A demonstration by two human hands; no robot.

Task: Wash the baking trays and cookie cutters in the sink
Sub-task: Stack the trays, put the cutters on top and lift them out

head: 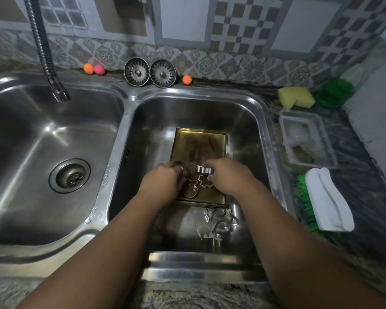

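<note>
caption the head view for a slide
Left hand and right hand hold cookie cutters over a baking tray in the right sink basin.

Baking tray (196, 143) lay in right basin (247, 130); cookie cutters (204, 182) at tray's near edge; loose cutters (218, 221) before tray; brush (328, 201) on counter (366, 175), right.

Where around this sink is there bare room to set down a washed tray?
The left basin is bare, bordered by the tap behind and its drain at the bottom. The right basin is crowded: tray, cutters, left hand, right hand. The counter right of it holds sponge, tub and brush.
</note>
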